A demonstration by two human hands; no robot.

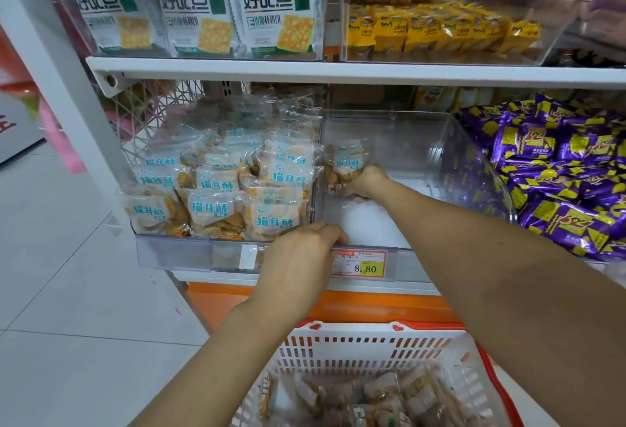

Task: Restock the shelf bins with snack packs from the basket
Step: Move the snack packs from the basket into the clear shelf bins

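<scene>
My right hand (364, 184) reaches into a clear, nearly bare shelf bin (416, 145) and grips a clear snack pack (345, 162) with teal lettering against the bin's left wall. My left hand (299, 257) rests on the bin's front edge, fingers curled over the rim by the divider. The neighbouring bin on the left (169, 252) is full of the same teal-lettered packs (216, 189). Below, a white basket (355, 348) with red trim holds several more snack packs (382, 396).
A bin of purple and yellow packs (562, 169) stands to the right. The upper shelf (338, 70) carries green cracker packs (203, 20) and yellow packs (433, 26). A price tag (360, 264) reads 8.80. Tiled floor (67, 291) lies on the left.
</scene>
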